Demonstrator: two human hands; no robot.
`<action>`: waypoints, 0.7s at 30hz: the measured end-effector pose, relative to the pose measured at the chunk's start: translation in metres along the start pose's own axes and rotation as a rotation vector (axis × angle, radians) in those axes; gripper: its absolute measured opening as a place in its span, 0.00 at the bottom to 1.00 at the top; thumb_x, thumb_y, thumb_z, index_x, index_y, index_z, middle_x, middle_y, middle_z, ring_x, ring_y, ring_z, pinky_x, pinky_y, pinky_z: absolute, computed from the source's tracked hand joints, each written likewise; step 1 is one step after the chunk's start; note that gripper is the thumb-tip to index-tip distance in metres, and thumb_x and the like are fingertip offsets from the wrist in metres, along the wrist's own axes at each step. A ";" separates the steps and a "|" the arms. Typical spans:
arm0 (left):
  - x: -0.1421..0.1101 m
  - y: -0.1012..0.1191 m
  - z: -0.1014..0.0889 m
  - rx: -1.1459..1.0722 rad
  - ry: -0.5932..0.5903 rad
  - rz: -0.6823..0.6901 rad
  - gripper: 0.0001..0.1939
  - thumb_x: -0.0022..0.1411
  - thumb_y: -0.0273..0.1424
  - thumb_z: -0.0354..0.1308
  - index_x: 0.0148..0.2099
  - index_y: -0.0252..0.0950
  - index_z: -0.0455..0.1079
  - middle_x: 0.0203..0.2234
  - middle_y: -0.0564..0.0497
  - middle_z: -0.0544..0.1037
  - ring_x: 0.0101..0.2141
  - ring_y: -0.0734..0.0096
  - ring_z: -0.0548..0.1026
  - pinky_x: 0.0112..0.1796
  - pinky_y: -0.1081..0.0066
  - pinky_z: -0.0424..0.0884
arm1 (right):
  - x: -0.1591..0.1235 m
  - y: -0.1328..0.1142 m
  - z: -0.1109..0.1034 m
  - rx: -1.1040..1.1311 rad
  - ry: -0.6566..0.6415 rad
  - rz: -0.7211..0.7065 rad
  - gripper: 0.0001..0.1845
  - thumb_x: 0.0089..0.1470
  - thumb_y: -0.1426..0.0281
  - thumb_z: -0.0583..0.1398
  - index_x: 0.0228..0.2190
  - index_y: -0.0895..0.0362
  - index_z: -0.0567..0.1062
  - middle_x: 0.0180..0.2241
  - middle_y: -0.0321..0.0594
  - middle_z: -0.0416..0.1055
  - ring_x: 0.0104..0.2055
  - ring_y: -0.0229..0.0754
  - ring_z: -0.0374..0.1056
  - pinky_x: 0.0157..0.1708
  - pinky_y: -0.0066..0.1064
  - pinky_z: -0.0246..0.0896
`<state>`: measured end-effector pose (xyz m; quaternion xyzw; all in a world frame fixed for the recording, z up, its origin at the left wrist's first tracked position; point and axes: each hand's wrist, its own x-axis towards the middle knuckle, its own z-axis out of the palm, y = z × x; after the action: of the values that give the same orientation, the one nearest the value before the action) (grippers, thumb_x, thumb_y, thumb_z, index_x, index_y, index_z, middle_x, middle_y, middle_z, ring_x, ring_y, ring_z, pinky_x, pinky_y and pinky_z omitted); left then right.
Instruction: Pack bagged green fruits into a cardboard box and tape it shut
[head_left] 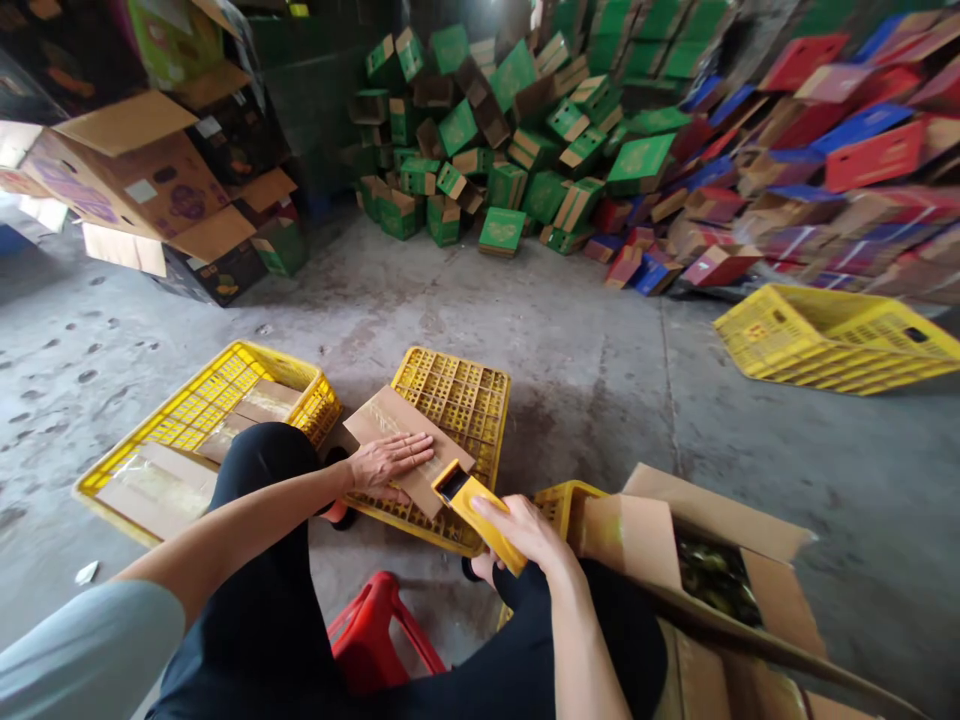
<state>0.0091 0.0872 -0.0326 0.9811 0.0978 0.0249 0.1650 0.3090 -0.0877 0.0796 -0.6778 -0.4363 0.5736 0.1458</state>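
Cartons of brown and black printed cardboard [142,150] were piled at the far left; the brown one bore purple artwork and a white label [141,191] whose text was too small to read. Nearer, a yellow openwork plastic crate [319,408] held brown taped cardboard boxes [161,485]. A red plastic stool [365,640] showed between the person's dark-trousered legs [270,560]. Above it, the left hand [390,462] lay palm down, fingers extended and nearly together, gripping nothing, on a brown rectangular cardboard box [409,418] with a shiny strip of tape. This box rested at a slant on a yellow lattice-topped plastic crate [461,400]. At the back, green cardboard cartons [501,230] lay heaped, their pale printing illegible. The right hand [525,525] was closed round a yellow handheld tool with a dark front end [480,510]; its tip was at the box's right end, though contact could not be told. Beside the right leg, an open brown cardboard carton [649,530] held dark green contents, blurred. Behind, red and blue cardboard cartons [874,155] lay in a slumped heap, pale lettering on one red side blurred beyond reading. At the far right, a yellow plastic crate with perforated walls [772,335] stood on the grey floor [600,360], the small reddish mark on its end unreadable.
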 end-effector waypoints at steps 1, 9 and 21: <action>0.000 0.002 0.000 0.000 0.005 -0.004 0.55 0.67 0.62 0.56 0.81 0.34 0.43 0.77 0.35 0.47 0.75 0.44 0.49 0.73 0.50 0.47 | 0.001 -0.002 -0.001 -0.014 0.002 0.011 0.27 0.65 0.48 0.57 0.25 0.56 0.76 0.20 0.47 0.76 0.21 0.45 0.75 0.21 0.30 0.70; 0.013 0.040 0.005 0.018 0.033 -0.102 0.54 0.67 0.62 0.56 0.81 0.41 0.40 0.78 0.38 0.41 0.76 0.37 0.43 0.72 0.41 0.42 | 0.002 -0.008 -0.005 -0.010 0.007 0.041 0.19 0.63 0.57 0.61 0.26 0.57 0.75 0.19 0.47 0.77 0.22 0.46 0.76 0.25 0.33 0.74; 0.029 0.049 0.004 -0.009 0.026 -0.056 0.53 0.69 0.59 0.55 0.81 0.37 0.39 0.75 0.36 0.53 0.74 0.45 0.53 0.73 0.47 0.44 | -0.006 -0.020 0.003 0.001 0.033 0.024 0.25 0.66 0.53 0.58 0.23 0.56 0.74 0.19 0.50 0.76 0.23 0.49 0.77 0.23 0.33 0.73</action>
<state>0.0470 0.0462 -0.0198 0.9768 0.1270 0.0337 0.1688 0.2979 -0.0820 0.0965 -0.6923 -0.4253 0.5643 0.1463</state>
